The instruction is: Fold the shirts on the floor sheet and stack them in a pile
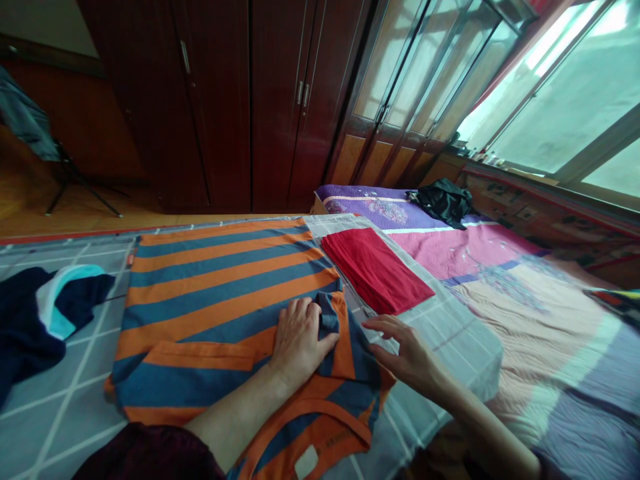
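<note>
An orange and blue-grey striped T-shirt (210,293) lies spread out, its orange collar (320,417) toward me and one side folded inward. My left hand (303,337) is closed on the shirt at the folded sleeve (333,327), with fabric between thumb and curled fingers. Just off the shirt's right edge, my right hand (405,350) is open, thumb and fingers apart, with nothing visible in it. Beyond that hand lies a folded red cloth (377,267).
A grey checked cover (460,340) lies under the clothes. Dark navy clothing with a light-blue trim (30,320) sits at the left. To the right is a bed with a patterned quilt (525,313) and a black garment (443,200). Dark red wardrobes (280,133) stand behind.
</note>
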Demonstrator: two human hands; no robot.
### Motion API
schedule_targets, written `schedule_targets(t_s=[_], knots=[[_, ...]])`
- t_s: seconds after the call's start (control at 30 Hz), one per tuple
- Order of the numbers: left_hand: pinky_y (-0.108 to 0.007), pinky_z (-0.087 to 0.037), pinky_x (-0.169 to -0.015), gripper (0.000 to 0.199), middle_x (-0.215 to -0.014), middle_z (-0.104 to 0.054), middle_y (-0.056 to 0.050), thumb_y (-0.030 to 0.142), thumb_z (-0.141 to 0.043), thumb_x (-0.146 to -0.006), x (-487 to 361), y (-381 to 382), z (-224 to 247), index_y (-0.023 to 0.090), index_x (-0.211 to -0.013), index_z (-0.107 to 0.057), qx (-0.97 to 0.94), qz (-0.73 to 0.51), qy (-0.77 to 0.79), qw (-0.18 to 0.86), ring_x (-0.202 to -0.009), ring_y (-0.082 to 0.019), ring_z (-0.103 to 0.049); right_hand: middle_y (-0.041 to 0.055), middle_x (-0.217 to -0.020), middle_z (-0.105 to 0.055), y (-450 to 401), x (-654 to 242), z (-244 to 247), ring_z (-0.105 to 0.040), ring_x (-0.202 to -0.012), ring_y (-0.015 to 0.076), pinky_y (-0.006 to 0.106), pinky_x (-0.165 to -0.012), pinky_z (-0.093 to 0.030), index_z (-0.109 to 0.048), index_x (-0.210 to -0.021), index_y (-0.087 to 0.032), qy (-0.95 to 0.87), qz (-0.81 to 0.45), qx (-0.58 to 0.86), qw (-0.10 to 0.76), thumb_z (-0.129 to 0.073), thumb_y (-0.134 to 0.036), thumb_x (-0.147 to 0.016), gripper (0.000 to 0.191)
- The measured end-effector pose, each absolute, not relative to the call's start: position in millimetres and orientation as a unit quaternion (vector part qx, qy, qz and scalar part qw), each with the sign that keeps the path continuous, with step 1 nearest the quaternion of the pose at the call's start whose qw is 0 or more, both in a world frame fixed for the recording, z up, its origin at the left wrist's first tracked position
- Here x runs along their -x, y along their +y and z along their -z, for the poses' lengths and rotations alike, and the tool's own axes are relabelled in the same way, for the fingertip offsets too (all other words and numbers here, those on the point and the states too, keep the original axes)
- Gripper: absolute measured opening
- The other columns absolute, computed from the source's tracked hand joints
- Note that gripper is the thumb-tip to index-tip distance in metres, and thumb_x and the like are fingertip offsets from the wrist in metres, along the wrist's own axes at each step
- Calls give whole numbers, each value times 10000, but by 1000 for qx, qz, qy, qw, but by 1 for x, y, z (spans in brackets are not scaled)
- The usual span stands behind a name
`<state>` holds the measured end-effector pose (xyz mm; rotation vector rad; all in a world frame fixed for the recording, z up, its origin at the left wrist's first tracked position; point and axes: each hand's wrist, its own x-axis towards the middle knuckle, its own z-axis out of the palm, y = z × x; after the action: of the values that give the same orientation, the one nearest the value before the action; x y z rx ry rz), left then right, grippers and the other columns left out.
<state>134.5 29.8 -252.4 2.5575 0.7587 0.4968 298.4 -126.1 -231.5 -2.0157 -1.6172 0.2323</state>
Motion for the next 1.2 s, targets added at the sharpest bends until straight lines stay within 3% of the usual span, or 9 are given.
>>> schedule_targets(t_s=[0.13,0.27,0.4,0.6,0.77,0.83,1.0,1.1,1.2], knots=[[-441,-391,-895,432,-1084,-568,-102,515,-655,-758,-133,28,252,151,-965,-553,-928,-175,275,179,-1070,-295,-478,74,-961,-625,-156,-288,232,-588,-881,214,346,-736,-480,-622,-1085,-191,-594,-114,780,161,-587,-193,-766,321],[-409,-381,-882,190,-1082,-573,-80,356,-638,-799,-133,27,253,185,-817,-556,-941,-173,238,165,-1063,-272,-485,66,-862,-585,-165,-272,225,-559,-825,225,361,-709,-458,-621,-1028,-175,-574,-104,807,95,-569,-195,-781,253],[-338,-397,-787,62,-881,-592,-22,169,-564,-822,-134,30,251,203,-780,-535,-936,-164,252,183,-900,-208,-538,54,-804,-574,-164,-264,226,-553,-784,208,336,-688,-442,-614,-961,-170,-565,-94,815,91,-513,-179,-827,168],[-415,-363,-895,292,-1049,-580,-72,447,-663,-763,-137,28,253,191,-873,-573,-931,-191,261,169,-1044,-275,-493,56,-784,-580,-164,-259,236,-552,-759,199,305,-648,-421,-614,-903,-171,-581,-61,807,83,-449,-142,-856,175],[-345,-391,-820,72,-902,-597,-15,225,-595,-818,-140,23,253,210,-766,-548,-927,-178,259,202,-922,-205,-537,45,-786,-576,-165,-259,235,-549,-766,198,299,-655,-420,-603,-934,-176,-577,-65,809,92,-483,-96,-786,207],[-345,-399,-820,39,-930,-604,-25,231,-579,-834,-141,26,254,207,-816,-554,-923,-186,275,194,-929,-205,-544,43,-784,-572,-166,-259,236,-548,-766,199,301,-659,-419,-600,-940,-177,-570,-62,813,103,-480,-94,-772,222],[-464,-317,-995,448,-1252,-522,-145,436,-679,-761,-143,31,262,150,-1079,-546,-923,-205,301,122,-1204,-312,-419,41,-785,-576,-166,-257,245,-556,-763,197,308,-679,-416,-603,-993,-175,-540,-42,830,132,-458,-159,-821,225],[-443,-324,-996,252,-1225,-549,-118,343,-663,-785,-145,29,262,171,-948,-577,-928,-194,295,118,-1201,-291,-431,28,-779,-589,-165,-258,248,-569,-757,201,310,-676,-407,-598,-1019,-188,-486,-24,864,128,-518,-215,-793,241],[-387,-388,-901,77,-1008,-629,-66,257,-605,-822,-146,29,256,195,-832,-561,-932,-182,280,137,-1039,-247,-536,12,-733,-588,-165,-258,248,-574,-725,198,300,-639,-387,-589,-818,-211,-462,-29,880,109,-533,-249,-777,80]])
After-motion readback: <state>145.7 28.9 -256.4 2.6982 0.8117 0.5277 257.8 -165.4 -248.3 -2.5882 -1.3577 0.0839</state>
